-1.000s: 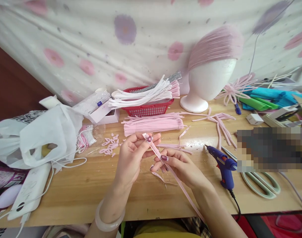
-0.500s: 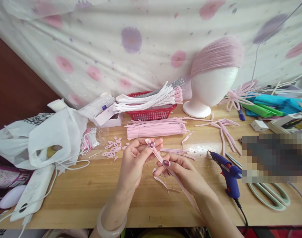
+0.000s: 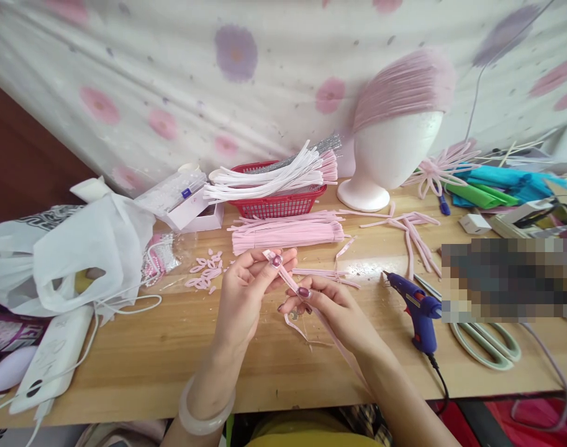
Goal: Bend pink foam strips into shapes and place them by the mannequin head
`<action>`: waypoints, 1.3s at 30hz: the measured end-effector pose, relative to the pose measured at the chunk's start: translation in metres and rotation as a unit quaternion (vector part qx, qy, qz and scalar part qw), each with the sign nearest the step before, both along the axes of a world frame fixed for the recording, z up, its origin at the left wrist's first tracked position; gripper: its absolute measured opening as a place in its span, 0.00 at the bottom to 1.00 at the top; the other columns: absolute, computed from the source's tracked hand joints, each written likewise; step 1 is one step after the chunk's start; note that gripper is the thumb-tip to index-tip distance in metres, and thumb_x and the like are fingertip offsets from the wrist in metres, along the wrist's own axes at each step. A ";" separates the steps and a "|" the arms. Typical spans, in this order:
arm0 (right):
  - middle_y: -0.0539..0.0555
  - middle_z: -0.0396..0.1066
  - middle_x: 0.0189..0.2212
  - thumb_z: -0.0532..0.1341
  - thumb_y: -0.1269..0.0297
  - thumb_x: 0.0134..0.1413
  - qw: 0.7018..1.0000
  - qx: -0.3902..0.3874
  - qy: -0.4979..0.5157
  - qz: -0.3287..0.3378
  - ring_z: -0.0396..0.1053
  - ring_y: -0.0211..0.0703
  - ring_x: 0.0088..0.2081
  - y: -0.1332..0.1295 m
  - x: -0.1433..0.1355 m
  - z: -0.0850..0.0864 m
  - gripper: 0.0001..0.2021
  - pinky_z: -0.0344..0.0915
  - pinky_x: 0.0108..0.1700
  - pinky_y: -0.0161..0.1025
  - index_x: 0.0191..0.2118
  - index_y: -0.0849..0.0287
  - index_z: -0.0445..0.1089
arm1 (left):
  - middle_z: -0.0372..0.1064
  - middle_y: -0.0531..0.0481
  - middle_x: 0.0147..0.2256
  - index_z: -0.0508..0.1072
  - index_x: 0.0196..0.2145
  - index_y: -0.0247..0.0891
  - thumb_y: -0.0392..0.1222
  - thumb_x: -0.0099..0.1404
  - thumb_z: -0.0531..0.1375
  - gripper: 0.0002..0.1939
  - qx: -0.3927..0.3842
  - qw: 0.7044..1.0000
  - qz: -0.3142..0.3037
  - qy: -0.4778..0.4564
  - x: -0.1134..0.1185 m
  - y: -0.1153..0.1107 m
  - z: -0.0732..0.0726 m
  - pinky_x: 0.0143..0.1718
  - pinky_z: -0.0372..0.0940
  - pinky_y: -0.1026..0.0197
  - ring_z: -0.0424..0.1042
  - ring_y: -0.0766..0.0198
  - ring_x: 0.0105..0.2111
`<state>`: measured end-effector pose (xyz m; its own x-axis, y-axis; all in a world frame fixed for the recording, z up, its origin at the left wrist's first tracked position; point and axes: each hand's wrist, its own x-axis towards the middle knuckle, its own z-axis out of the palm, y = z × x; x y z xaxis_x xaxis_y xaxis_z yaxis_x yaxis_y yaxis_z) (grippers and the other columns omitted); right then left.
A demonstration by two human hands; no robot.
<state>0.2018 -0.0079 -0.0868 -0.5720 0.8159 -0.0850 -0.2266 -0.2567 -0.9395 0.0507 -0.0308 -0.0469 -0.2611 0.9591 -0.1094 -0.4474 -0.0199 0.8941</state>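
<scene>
A narrow pink ribbon (image 3: 288,279) runs slantwise between my two hands above the table. My left hand (image 3: 243,301) pinches its upper end, with the thumb pressed on it and a short end sticking out past the thumbnail. Lower down, my right hand (image 3: 339,304) is closed on the same ribbon between thumb and fingers, and the long tail passes beneath the palm towards the table's front edge. A thin curled pink strip (image 3: 298,329) shows just below my right fingers. Behind my hands lies a thick bundle of pink pipe cleaners (image 3: 287,234).
Small pink loops (image 3: 206,271) lie left of the bundle. A red basket (image 3: 278,206) of pipe cleaners and a white foam head (image 3: 395,152) stand behind. To the right are a blue glue gun (image 3: 416,304) and scissors (image 3: 488,347); a white plastic bag (image 3: 92,248) is at left.
Both hands keep their grip on the ribbon, with almost no change in their pose. The whole view has shifted slightly, so the table things appear higher and further left.
</scene>
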 end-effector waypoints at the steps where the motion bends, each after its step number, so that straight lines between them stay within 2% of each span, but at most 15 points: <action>1: 0.55 0.80 0.28 0.63 0.57 0.59 1.000 0.002 0.000 0.000 0.68 0.41 0.31 0.001 0.000 0.000 0.10 0.62 0.39 0.40 0.33 0.59 0.73 | 0.81 0.41 0.40 0.75 0.33 0.35 0.43 0.56 0.71 0.12 0.000 1.000 0.003 0.001 0.000 0.000 0.000 0.47 0.74 0.54 0.79 0.49 0.46; 8: 0.55 0.80 0.28 0.61 0.58 0.59 1.000 0.011 -0.006 0.001 0.71 0.42 0.31 0.004 -0.002 -0.003 0.10 0.63 0.38 0.40 0.32 0.58 0.70 | 0.81 0.41 0.40 0.74 0.33 0.35 0.41 0.58 0.70 0.10 0.008 1.000 0.007 -0.008 0.001 0.000 -0.002 0.45 0.75 0.56 0.80 0.51 0.44; 15: 0.53 0.77 0.25 0.61 0.53 0.61 0.996 0.083 -0.025 -0.036 0.71 0.43 0.30 0.005 -0.005 -0.006 0.13 0.63 0.35 0.39 0.31 0.57 0.71 | 0.81 0.39 0.40 0.72 0.33 0.36 0.43 0.59 0.70 0.12 -0.020 1.000 -0.003 -0.003 0.014 -0.007 -0.006 0.45 0.74 0.56 0.79 0.50 0.45; 20: 0.54 0.77 0.33 0.57 0.58 0.65 0.981 0.152 -0.075 -0.090 0.73 0.44 0.35 0.002 -0.004 -0.014 0.10 0.67 0.39 0.39 0.39 0.57 0.73 | 0.81 0.39 0.42 0.72 0.34 0.36 0.44 0.60 0.69 0.12 -0.018 1.000 -0.012 0.009 0.022 -0.013 -0.008 0.45 0.74 0.54 0.78 0.48 0.47; 22: 0.55 0.77 0.37 0.55 0.62 0.66 0.958 0.227 -0.131 -0.117 0.73 0.45 0.39 -0.001 -0.003 -0.016 0.10 0.67 0.42 0.40 0.42 0.57 0.73 | 0.81 0.41 0.40 0.72 0.34 0.36 0.44 0.60 0.69 0.11 -0.005 1.000 0.013 0.019 0.023 -0.015 -0.011 0.48 0.73 0.54 0.78 0.49 0.47; 24: 0.56 0.77 0.38 0.54 0.66 0.67 0.918 0.316 -0.191 -0.143 0.74 0.45 0.39 -0.002 -0.003 -0.017 0.10 0.66 0.42 0.40 0.43 0.57 0.73 | 0.82 0.43 0.38 0.73 0.34 0.36 0.44 0.61 0.69 0.11 0.017 0.998 0.042 0.032 0.023 -0.018 -0.015 0.50 0.72 0.54 0.79 0.51 0.47; 27: 0.57 0.77 0.34 0.53 0.70 0.66 0.855 0.410 -0.253 -0.189 0.73 0.46 0.35 -0.002 -0.003 -0.021 0.11 0.66 0.37 0.40 0.44 0.59 0.73 | 0.82 0.44 0.37 0.73 0.35 0.37 0.43 0.63 0.67 0.09 0.065 0.994 0.070 0.060 0.021 -0.024 -0.024 0.48 0.74 0.55 0.80 0.52 0.45; 30: 0.58 0.77 0.33 0.53 0.73 0.66 0.802 0.469 -0.286 -0.235 0.73 0.47 0.34 0.002 0.000 -0.026 0.10 0.66 0.38 0.41 0.44 0.61 0.71 | 0.82 0.47 0.36 0.74 0.35 0.39 0.43 0.62 0.68 0.08 0.104 0.978 0.135 0.121 0.006 -0.032 -0.029 0.44 0.75 0.54 0.81 0.53 0.40; 32: 0.58 0.77 0.33 0.53 0.75 0.66 0.762 0.518 -0.298 -0.247 0.72 0.47 0.35 0.006 0.004 -0.026 0.10 0.66 0.39 0.42 0.45 0.62 0.71 | 0.82 0.46 0.37 0.75 0.36 0.39 0.45 0.61 0.68 0.09 0.069 0.967 0.162 0.185 -0.012 -0.035 -0.029 0.46 0.74 0.53 0.81 0.53 0.41; 34: 0.57 0.77 0.32 0.53 0.76 0.66 0.724 0.568 -0.300 -0.252 0.70 0.46 0.34 0.009 0.008 -0.023 0.10 0.65 0.39 0.43 0.46 0.63 0.70 | 0.80 0.44 0.44 0.76 0.40 0.40 0.47 0.59 0.69 0.13 -0.008 0.952 0.148 0.268 -0.031 -0.036 -0.026 0.51 0.71 0.52 0.77 0.52 0.49; 36: 0.56 0.76 0.30 0.54 0.77 0.65 0.699 0.602 -0.295 -0.247 0.69 0.45 0.32 0.010 0.010 -0.017 0.10 0.64 0.39 0.43 0.46 0.62 0.70 | 0.75 0.45 0.52 0.77 0.43 0.42 0.50 0.59 0.68 0.17 -0.041 0.920 0.167 0.352 -0.044 -0.036 -0.023 0.57 0.64 0.53 0.72 0.52 0.55; 38: 0.55 0.77 0.31 0.54 0.78 0.65 0.683 0.630 -0.283 -0.239 0.69 0.45 0.32 0.010 0.010 -0.010 0.10 0.64 0.40 0.44 0.46 0.61 0.69 | 0.75 0.46 0.50 0.78 0.42 0.42 0.54 0.61 0.66 0.16 -0.047 0.899 0.177 0.398 -0.048 -0.035 -0.019 0.56 0.63 0.55 0.72 0.54 0.52; 39: 0.55 0.77 0.31 0.54 0.78 0.64 0.676 0.642 -0.277 -0.234 0.69 0.44 0.32 0.009 0.009 -0.008 0.10 0.64 0.41 0.45 0.46 0.61 0.69 | 0.76 0.46 0.47 0.79 0.39 0.42 0.57 0.62 0.64 0.17 -0.053 0.904 0.146 0.398 -0.046 -0.034 -0.017 0.53 0.65 0.57 0.73 0.55 0.48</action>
<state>0.2105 0.0013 -0.0944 -0.3955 0.5009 0.7699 0.4769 0.8283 -0.2940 0.0042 -0.0645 -0.0637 -0.5386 0.8313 0.1372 0.3483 0.0714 0.9347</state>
